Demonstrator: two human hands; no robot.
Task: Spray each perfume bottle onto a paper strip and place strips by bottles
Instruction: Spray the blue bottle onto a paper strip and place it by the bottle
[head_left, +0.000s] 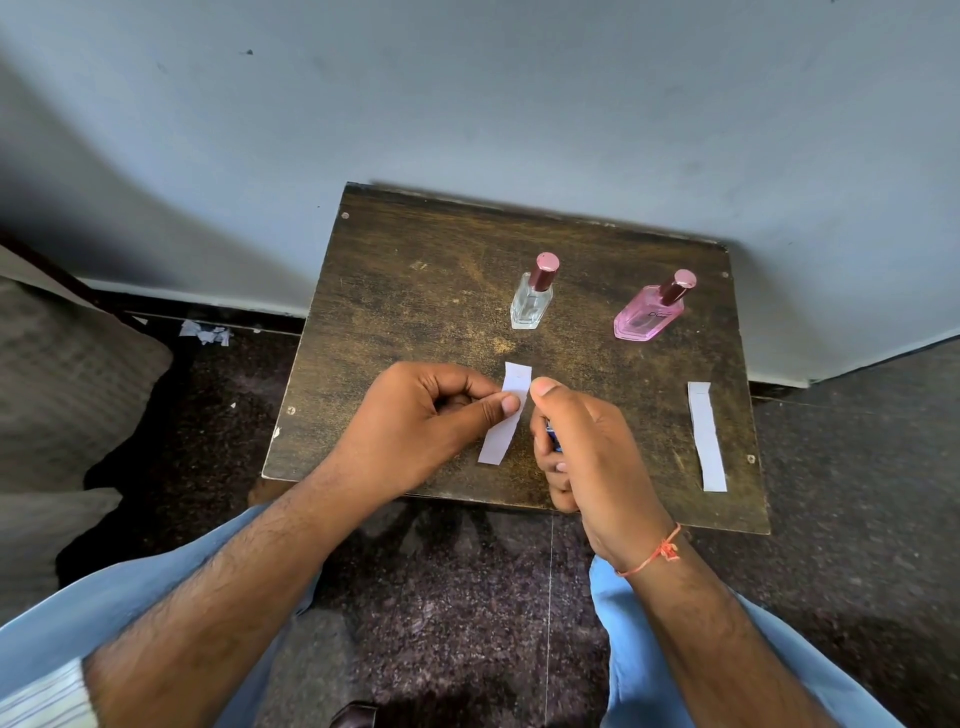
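**Spraying the third bottle onto the held strip**

In the middle of the frame the left hand (441, 410) pinches a paper strip (506, 413) between thumb and forefinger, near the strip's upper part; the lower end hangs free above the dark wooden table (395, 291). Just to the right of it the right hand (576, 441) is curled around a small bottle (554, 435), of which only a blue sliver shows between the fingers; the thumb (545, 389) sits on top, as if on the spray head, though the nozzle itself is hidden.

To do this step well, I judge that the nozzle should face the flat side of the strip and not the fingers; the strip should be kept upright and steady, a little apart from the bottle, so that the mist lands on the free part of the paper; one short press seems enough, since a wet strip would bend and drip.

In the upper centre stands the clear bottle (531, 296), capped; to its right the pink bottle (649, 312), also capped. A second strip (706, 436) lies flat at the right side of the table, below the pink bottle.

When the spray is done, the held strip should go beside its own bottle, well apart from the others, so that the scents do not mix.
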